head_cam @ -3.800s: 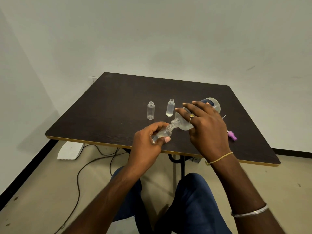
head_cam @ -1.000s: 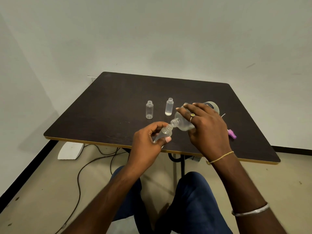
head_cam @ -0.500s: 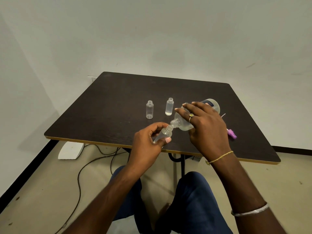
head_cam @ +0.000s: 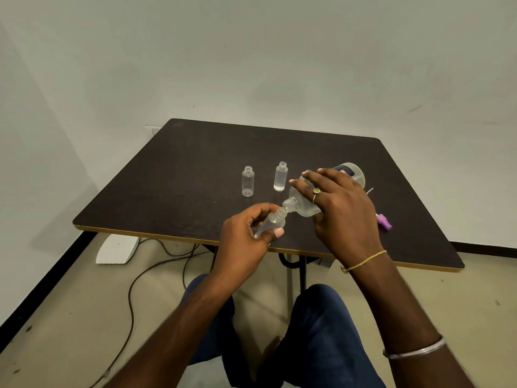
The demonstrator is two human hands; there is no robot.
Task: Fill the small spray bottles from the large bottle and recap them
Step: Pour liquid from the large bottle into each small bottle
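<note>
The dark counter [head_cam: 195, 177] fills the middle of the view, its near edge trimmed in a pale strip. Under its left corner a white block [head_cam: 117, 249] lies on the floor, with a dark cable [head_cam: 131, 298] running past it.

Over the near middle of the counter the large bottle [head_cam: 303, 210] lies tipped almost flat, base toward the far right and open neck pointing near-left and down. The right hand [head_cam: 341, 208] covers it from above, fingers spread wide over the body and curled round it. There is a ring [head_cam: 316, 191] on one finger and a thin yellow band [head_cam: 363, 260] at the wrist.

The left hand [head_cam: 243, 242] is just left of it, above the near edge of the counter. It pinches a small bottle [head_cam: 272, 221] between thumb and curled fingers. The small bottle leans with its open mouth up and to the right, right at the large bottle's neck; whether the two mouths touch cannot be told.

Two more small bottles stand upright with open necks on the counter, beyond the left hand. The left one [head_cam: 248, 182] is clear, and the right one [head_cam: 280, 177] is cloudy with a little liquid at its bottom.

A small purple piece [head_cam: 383, 222] lies on the counter, just right of the right hand.
</note>
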